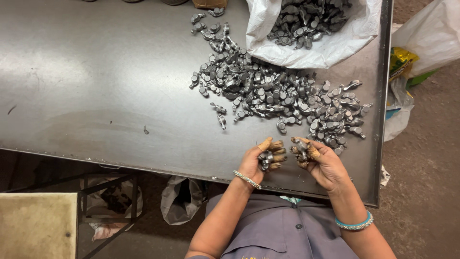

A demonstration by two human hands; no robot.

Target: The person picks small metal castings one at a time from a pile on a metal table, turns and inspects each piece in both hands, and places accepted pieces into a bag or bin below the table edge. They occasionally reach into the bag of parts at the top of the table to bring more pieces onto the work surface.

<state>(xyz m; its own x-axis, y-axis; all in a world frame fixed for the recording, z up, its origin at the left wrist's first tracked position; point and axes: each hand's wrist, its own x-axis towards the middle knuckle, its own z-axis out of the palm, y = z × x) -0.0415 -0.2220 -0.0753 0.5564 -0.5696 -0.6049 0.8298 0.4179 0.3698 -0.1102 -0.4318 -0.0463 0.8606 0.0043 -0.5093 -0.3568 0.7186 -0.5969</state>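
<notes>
My left hand [262, 159] is curled around a few small grey metal parts [266, 157], just above the near edge of the steel table [105, 81]. My right hand [320, 162] is closed on one more metal part [301, 146], a short way from the left hand. Both hands have stained fingertips and sit just in front of a wide heap of the same metal parts [282, 96]. The left wrist wears a silver bangle, the right a blue one.
A white sack [316, 48] with more metal parts lies open at the table's far right. More bags [421, 43] sit on the floor to the right. Under the table hang a grey bag [179, 199] and a metal frame; a beige surface [36, 225] is at lower left.
</notes>
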